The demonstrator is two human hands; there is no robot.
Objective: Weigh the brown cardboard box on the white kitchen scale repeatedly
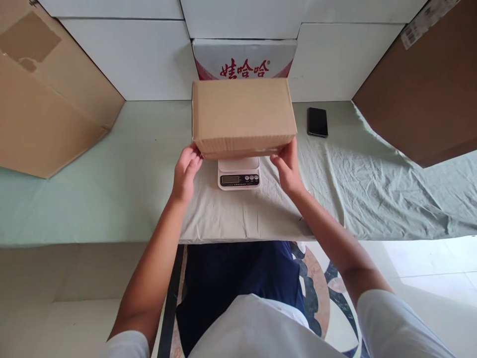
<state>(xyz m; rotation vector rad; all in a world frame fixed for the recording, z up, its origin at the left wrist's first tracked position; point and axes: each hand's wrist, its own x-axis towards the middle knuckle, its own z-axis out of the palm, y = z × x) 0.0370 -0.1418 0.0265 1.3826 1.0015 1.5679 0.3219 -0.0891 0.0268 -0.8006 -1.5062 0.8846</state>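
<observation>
Behind cardboard box (244,117), red Chinese lettering (244,68); both hands' fingers (191,160) grasping box.

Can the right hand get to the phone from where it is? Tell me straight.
Probably yes. The phone lies flat on the cloth, off to the right of the box, with nothing between it and the right hand. But that hand is on the box's lower right corner and would have to let go first.
</observation>
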